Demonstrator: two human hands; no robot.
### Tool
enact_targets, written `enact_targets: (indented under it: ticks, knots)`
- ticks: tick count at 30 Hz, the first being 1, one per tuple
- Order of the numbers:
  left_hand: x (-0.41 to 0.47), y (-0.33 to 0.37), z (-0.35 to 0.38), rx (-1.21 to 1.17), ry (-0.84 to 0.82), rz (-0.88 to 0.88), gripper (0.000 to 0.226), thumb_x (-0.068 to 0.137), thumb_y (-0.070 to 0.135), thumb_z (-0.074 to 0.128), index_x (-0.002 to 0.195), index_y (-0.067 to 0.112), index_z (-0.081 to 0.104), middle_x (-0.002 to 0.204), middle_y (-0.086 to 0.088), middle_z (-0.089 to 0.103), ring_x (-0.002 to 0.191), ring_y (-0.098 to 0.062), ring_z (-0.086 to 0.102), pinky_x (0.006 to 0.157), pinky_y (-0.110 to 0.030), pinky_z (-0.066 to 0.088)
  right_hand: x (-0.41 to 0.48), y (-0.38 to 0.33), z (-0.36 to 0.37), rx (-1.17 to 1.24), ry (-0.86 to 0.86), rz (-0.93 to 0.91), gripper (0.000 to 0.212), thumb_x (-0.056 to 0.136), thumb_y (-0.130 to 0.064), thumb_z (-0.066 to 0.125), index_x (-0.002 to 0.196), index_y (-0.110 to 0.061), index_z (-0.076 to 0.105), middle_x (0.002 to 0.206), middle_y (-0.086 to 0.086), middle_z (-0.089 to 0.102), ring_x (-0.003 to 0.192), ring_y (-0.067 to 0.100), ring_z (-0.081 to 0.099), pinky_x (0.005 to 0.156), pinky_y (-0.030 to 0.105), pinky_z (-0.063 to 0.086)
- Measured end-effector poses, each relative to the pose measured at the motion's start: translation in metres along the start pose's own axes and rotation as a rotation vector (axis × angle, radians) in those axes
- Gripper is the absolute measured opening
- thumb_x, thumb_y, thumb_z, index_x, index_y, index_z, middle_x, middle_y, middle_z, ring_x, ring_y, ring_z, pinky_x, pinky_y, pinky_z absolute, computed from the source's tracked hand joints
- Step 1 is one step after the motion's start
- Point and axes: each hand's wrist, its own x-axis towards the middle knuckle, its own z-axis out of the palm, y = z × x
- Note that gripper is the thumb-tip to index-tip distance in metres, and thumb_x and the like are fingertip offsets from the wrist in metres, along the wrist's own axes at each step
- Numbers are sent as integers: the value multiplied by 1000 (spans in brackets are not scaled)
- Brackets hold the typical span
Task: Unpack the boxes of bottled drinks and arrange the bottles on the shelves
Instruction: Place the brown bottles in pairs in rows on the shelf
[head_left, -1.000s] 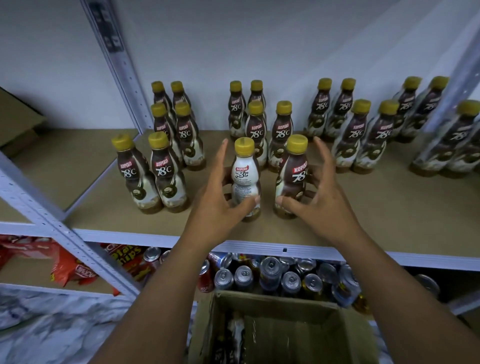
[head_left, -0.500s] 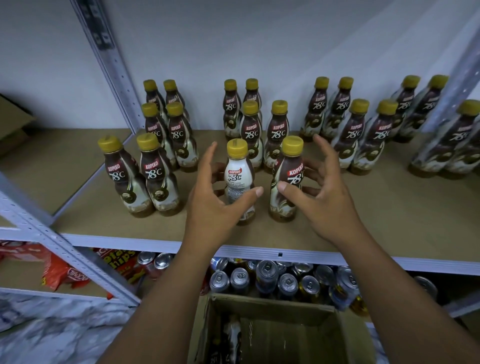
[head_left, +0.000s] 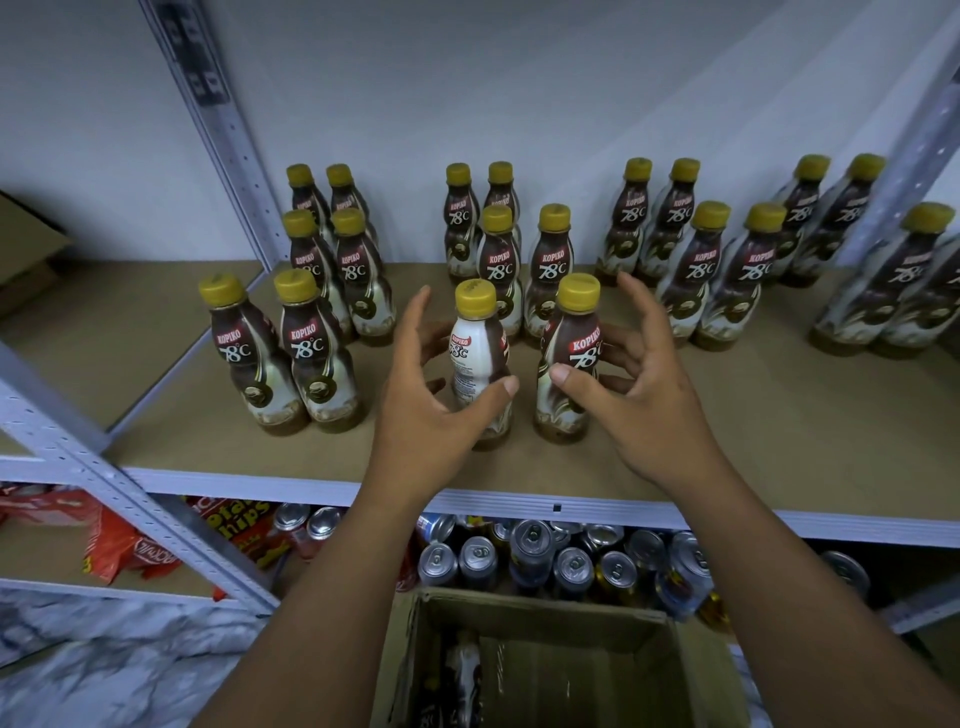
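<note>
The left hand (head_left: 431, 410) is cupped round the white bottle (head_left: 478, 358). Its thumb is on the front and its pointing finger sticks up, off the bottle. I cannot tell if it grips. The right hand (head_left: 644, 395) is spread wide and loose, with only the thumb tip at the brown bottle (head_left: 569, 374). Both bottles stand straight up, side by side, between the hands near the front of the shelf (head_left: 779, 441).

The box (head_left: 571, 613) sits at the bottom middle of the frame, under the arms. A spare bottle (head_left: 462, 670) shows in its left part, so I think the left hand is nearer to it.
</note>
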Motion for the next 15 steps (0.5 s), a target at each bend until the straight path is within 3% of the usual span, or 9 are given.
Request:
enact_targets:
  ticks: [5, 9, 12, 15]
  knots:
    - [1, 0, 2, 34, 83, 24, 101, 75, 38, 90, 156, 40, 30, 122, 20, 56, 120, -1, 53, 101, -46, 52, 0, 0, 0, -4, -1, -4, 96, 74, -53, 77, 153, -50, 23, 130, -9, 67, 129, 1, 55, 110, 48, 46]
    - [0, 1, 4, -24, 33, 15, 92, 84, 27, 84, 155, 43, 27, 128, 9, 63, 123, -3, 57, 106, -37, 48, -2, -1, 0, 1, 9, -3, 94, 76, -47, 81, 152, -51, 25, 130, -10, 67, 128, 2, 55, 109, 48, 47]
    - [-2, 2, 3, -62, 0, 3, 90, 88, 21, 80, 156, 41, 24, 130, 6, 65, 126, 0, 56, 105, -28, 46, -3, -4, 3, 15, 29, 8, 96, 77, -42, 86, 149, -55, 24, 139, -13, 57, 127, -2, 53, 105, 37, 50]
    - [-3, 4, 3, -72, 7, 0, 97, 83, 32, 84, 158, 42, 22, 137, 10, 59, 132, 4, 49, 105, -29, 46, -1, -5, 8, 20, 45, 9, 96, 78, -43, 85, 151, -53, 24, 134, -20, 55, 122, -6, 55, 99, 28, 50]
